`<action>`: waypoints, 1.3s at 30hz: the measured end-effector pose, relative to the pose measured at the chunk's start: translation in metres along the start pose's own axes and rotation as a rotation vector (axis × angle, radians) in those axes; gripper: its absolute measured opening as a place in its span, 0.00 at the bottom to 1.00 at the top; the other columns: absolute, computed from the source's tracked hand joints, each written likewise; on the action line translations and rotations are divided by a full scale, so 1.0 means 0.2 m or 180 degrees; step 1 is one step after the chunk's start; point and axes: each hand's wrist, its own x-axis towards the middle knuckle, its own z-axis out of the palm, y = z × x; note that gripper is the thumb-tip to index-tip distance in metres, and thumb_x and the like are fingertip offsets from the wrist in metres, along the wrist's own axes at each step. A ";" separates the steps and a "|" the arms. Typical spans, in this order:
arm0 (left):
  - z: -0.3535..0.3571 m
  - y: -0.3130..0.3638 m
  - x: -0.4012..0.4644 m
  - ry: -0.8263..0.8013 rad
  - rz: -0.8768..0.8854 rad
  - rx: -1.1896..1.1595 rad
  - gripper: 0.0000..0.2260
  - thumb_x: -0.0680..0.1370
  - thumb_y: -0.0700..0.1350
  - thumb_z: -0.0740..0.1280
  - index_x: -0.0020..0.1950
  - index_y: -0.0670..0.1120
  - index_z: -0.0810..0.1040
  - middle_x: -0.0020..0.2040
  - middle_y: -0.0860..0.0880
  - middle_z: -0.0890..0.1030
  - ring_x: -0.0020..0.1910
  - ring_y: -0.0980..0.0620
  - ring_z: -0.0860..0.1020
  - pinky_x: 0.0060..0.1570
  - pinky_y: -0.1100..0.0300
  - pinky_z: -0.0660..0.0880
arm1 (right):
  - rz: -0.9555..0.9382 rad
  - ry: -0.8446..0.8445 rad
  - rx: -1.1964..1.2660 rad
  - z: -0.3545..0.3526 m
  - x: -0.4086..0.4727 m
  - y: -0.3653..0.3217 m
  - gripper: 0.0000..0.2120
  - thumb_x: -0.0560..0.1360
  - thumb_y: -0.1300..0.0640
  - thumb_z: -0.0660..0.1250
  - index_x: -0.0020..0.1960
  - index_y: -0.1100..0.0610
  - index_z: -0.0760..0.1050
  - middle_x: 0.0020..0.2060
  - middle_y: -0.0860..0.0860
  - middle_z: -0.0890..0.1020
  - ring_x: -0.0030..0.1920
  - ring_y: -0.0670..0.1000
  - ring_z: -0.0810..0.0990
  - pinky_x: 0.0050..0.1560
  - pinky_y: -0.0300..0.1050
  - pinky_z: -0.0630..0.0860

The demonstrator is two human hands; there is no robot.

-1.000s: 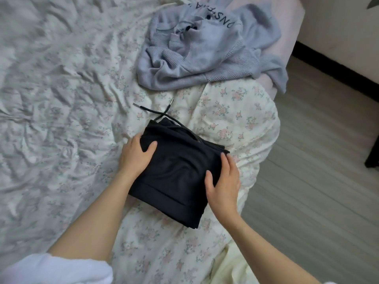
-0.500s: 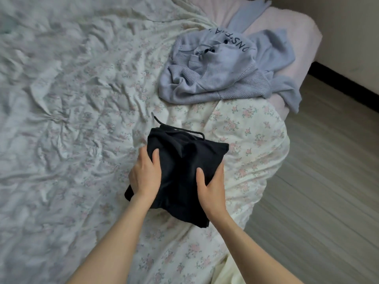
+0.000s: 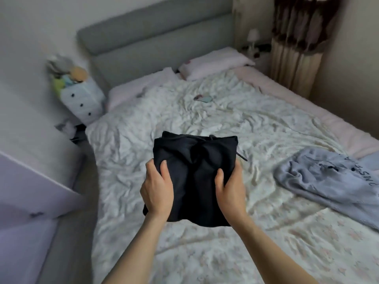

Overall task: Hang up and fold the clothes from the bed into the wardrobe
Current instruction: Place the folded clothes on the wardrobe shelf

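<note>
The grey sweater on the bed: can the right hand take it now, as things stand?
Probably not yet. The right hand and left hand both grip the folded black garment. The grey sweater lies uncovered on the bed, off to the right.

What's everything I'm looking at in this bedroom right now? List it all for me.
folded black garment: one, black, held up over the bed, a drawstring hanging at its right edge
grey sweatshirt: one, pale grey with dark lettering, crumpled on the bed's right side
bed: one, white floral cover, grey headboard
pillows: two, pale pink, at the headboard
small flat object: one, too blurred to identify, mid-bed
small drawer unit: one, white with dark knobs, left of the bed, soft toys on top
curtain: one, brown and cream, far right
left hand: grips the garment's left side
right hand: grips its right side
</note>
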 end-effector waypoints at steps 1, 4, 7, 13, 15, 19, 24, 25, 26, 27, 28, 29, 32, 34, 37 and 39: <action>-0.10 -0.05 0.02 0.0148 -0.0091 -0.0030 0.16 0.81 0.50 0.57 0.58 0.38 0.71 0.44 0.39 0.81 0.41 0.36 0.79 0.36 0.56 0.65 | -0.0135 -0.0097 0.0024 0.05 -0.02 -0.07 0.18 0.78 0.51 0.56 0.67 0.49 0.61 0.54 0.39 0.71 0.51 0.40 0.72 0.48 0.37 0.68; -0.56 -0.28 0.09 0.0657 -0.0570 -0.0285 0.15 0.81 0.49 0.57 0.58 0.38 0.71 0.48 0.37 0.80 0.46 0.35 0.77 0.39 0.55 0.64 | -0.0606 -0.0424 0.0248 0.29 -0.20 -0.40 0.15 0.80 0.54 0.54 0.65 0.53 0.64 0.56 0.42 0.72 0.51 0.39 0.73 0.51 0.34 0.68; -1.09 -0.59 0.08 0.1110 -0.0935 -0.0438 0.16 0.81 0.50 0.55 0.57 0.38 0.70 0.47 0.38 0.79 0.49 0.36 0.76 0.42 0.51 0.68 | -0.0846 -0.0878 0.0595 0.54 -0.51 -0.69 0.10 0.80 0.55 0.54 0.61 0.51 0.64 0.51 0.37 0.72 0.47 0.32 0.72 0.46 0.20 0.65; -2.04 -1.13 -0.07 0.1456 -0.1061 -0.0421 0.17 0.82 0.51 0.54 0.63 0.40 0.69 0.57 0.42 0.76 0.55 0.44 0.75 0.51 0.56 0.71 | -0.1088 -0.1525 0.1007 0.98 -1.22 -1.14 0.06 0.80 0.59 0.55 0.57 0.52 0.63 0.46 0.37 0.71 0.45 0.33 0.73 0.41 0.19 0.64; -2.27 -1.24 -0.13 0.1602 -0.1051 -0.0447 0.17 0.82 0.50 0.54 0.63 0.40 0.69 0.58 0.43 0.76 0.51 0.51 0.73 0.47 0.60 0.68 | -0.1115 -0.1699 0.1118 1.10 -1.39 -1.25 0.08 0.80 0.59 0.55 0.59 0.57 0.65 0.47 0.41 0.73 0.43 0.38 0.72 0.42 0.18 0.63; -2.74 -1.44 -0.21 0.1924 -0.1131 -0.0371 0.17 0.82 0.51 0.54 0.63 0.40 0.69 0.57 0.44 0.76 0.56 0.45 0.75 0.51 0.56 0.70 | -0.1221 -0.2095 0.1363 1.35 -1.73 -1.53 0.14 0.80 0.59 0.56 0.65 0.59 0.64 0.50 0.44 0.72 0.49 0.41 0.71 0.43 0.23 0.64; -3.10 -1.55 -0.08 0.2153 -0.1193 -0.0014 0.19 0.82 0.51 0.53 0.67 0.41 0.66 0.63 0.41 0.75 0.60 0.39 0.73 0.58 0.49 0.70 | -0.1398 -0.2345 0.1574 1.64 -1.87 -1.83 0.14 0.81 0.58 0.55 0.64 0.62 0.63 0.49 0.45 0.71 0.50 0.43 0.70 0.45 0.30 0.63; -3.14 -1.58 -0.04 0.2170 -0.1242 0.0076 0.19 0.82 0.51 0.53 0.67 0.42 0.67 0.62 0.41 0.75 0.60 0.39 0.74 0.57 0.49 0.70 | -0.1404 -0.2368 0.1579 1.70 -1.88 -1.88 0.14 0.81 0.58 0.55 0.64 0.62 0.63 0.51 0.46 0.71 0.51 0.44 0.69 0.47 0.30 0.62; -3.17 -1.60 0.00 0.2182 -0.1265 0.0173 0.18 0.82 0.52 0.53 0.66 0.42 0.67 0.61 0.40 0.76 0.59 0.38 0.74 0.56 0.49 0.70 | -0.1404 -0.2381 0.1580 1.76 -1.88 -1.92 0.14 0.80 0.58 0.55 0.65 0.62 0.63 0.53 0.48 0.71 0.52 0.45 0.69 0.49 0.32 0.62; -3.20 -1.63 0.05 0.2176 -0.1269 0.0266 0.18 0.82 0.53 0.53 0.65 0.42 0.67 0.60 0.40 0.76 0.57 0.38 0.74 0.54 0.49 0.70 | -0.1391 -0.2368 0.1599 1.82 -1.87 -1.95 0.14 0.80 0.59 0.55 0.65 0.62 0.63 0.54 0.49 0.70 0.53 0.46 0.69 0.51 0.34 0.62; -3.22 -1.64 0.09 0.2165 -0.1252 0.0349 0.18 0.82 0.53 0.53 0.64 0.42 0.67 0.58 0.41 0.77 0.56 0.38 0.75 0.52 0.50 0.70 | -0.1391 -0.2342 0.1607 1.87 -1.86 -1.97 0.14 0.80 0.59 0.55 0.65 0.62 0.64 0.54 0.49 0.70 0.54 0.47 0.69 0.52 0.36 0.62; -3.24 -1.67 0.14 0.2171 -0.1206 0.0405 0.18 0.81 0.53 0.53 0.64 0.43 0.67 0.58 0.41 0.77 0.56 0.38 0.75 0.51 0.51 0.70 | -0.1391 -0.2317 0.1619 1.93 -1.85 -2.00 0.14 0.80 0.59 0.56 0.64 0.62 0.64 0.54 0.50 0.70 0.54 0.47 0.69 0.52 0.36 0.62; -3.28 -1.78 0.29 0.2292 -0.1131 0.0568 0.19 0.82 0.53 0.54 0.68 0.43 0.65 0.59 0.43 0.77 0.56 0.39 0.75 0.49 0.52 0.69 | -0.1396 -0.2333 0.1699 2.13 -1.83 -2.07 0.13 0.80 0.59 0.56 0.64 0.61 0.64 0.53 0.50 0.71 0.54 0.48 0.70 0.52 0.37 0.63; -3.27 -1.91 0.44 0.2416 -0.1163 0.0661 0.18 0.81 0.53 0.53 0.66 0.43 0.66 0.57 0.43 0.78 0.54 0.40 0.76 0.45 0.55 0.68 | -0.1437 -0.2378 0.1773 2.31 -1.80 -2.13 0.14 0.80 0.60 0.55 0.65 0.60 0.62 0.54 0.49 0.70 0.54 0.46 0.69 0.52 0.34 0.63; -3.26 -2.08 0.67 0.2564 -0.1185 0.0745 0.17 0.81 0.53 0.54 0.63 0.42 0.68 0.50 0.42 0.80 0.46 0.42 0.79 0.40 0.59 0.68 | -0.1526 -0.2377 0.1888 2.59 -1.72 -2.25 0.17 0.80 0.62 0.56 0.68 0.58 0.60 0.54 0.47 0.70 0.51 0.43 0.70 0.49 0.27 0.63; -3.28 -2.22 0.92 0.2710 -0.1169 0.0853 0.17 0.81 0.52 0.54 0.61 0.41 0.69 0.49 0.40 0.80 0.46 0.40 0.78 0.39 0.57 0.66 | -0.1668 -0.2376 0.1928 2.85 -1.65 -2.37 0.18 0.80 0.63 0.55 0.68 0.56 0.59 0.50 0.44 0.71 0.45 0.37 0.74 0.43 0.21 0.64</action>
